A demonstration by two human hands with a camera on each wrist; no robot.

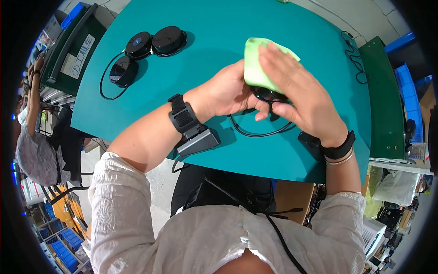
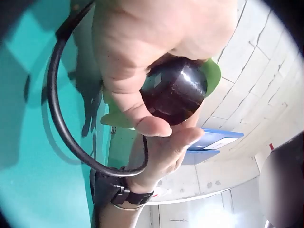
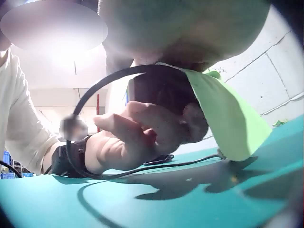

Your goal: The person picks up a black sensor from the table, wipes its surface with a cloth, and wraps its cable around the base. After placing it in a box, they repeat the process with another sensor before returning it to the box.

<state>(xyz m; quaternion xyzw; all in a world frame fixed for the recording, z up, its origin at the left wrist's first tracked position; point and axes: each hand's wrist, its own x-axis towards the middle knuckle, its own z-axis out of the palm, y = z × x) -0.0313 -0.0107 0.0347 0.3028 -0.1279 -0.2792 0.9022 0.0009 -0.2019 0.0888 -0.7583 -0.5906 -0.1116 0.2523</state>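
Observation:
My left hand [image 1: 223,91] grips a glossy black round device [image 1: 269,94], thumb and fingers curled round its sides, as the left wrist view shows for the device [image 2: 175,90]. A light green cloth [image 1: 256,68] covers the device's far side. Over the cloth lies my right hand [image 1: 308,93], fingers extended and slightly blurred, its thumb near the device's rim. From the device a black cable [image 1: 260,135] loops down above the table. In the right wrist view the cloth [image 3: 228,114] hangs beside the device, with my left fingers [image 3: 142,118] underneath.
Several black round devices [image 1: 169,40] with a cable lie at the back left of the green table [image 1: 205,45]. A coiled black cable [image 1: 356,59] is at the far right. Green cabinets [image 1: 388,105] and blue bins [image 1: 408,100] flank the table; another person [image 1: 39,146] is at the far left.

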